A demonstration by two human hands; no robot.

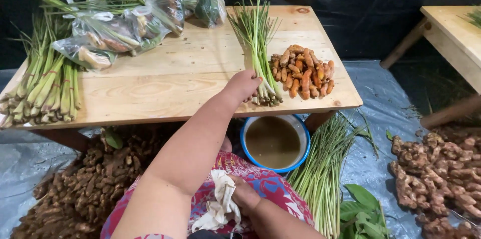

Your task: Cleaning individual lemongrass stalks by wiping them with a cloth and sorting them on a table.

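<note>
Head view shows the left hand [244, 85] closed around the pale base of a bundle of green lemongrass stalks [258, 44] lying on the light wooden table [175, 74], just beside a pile of orange turmeric roots [303, 71]. The right hand [244, 194] clutches a crumpled white cloth [218, 209] in the lap. A blue-rimmed white bowl [274, 142] below the table edge holds murky brown water, and clear plastic bags [120, 29] of roots and leaves sit at the table's far left.

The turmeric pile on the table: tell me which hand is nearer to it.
Left. The left hand grips the lemongrass bundle right beside the turmeric pile; the right hand is down on the lap holding a white cloth.
</note>
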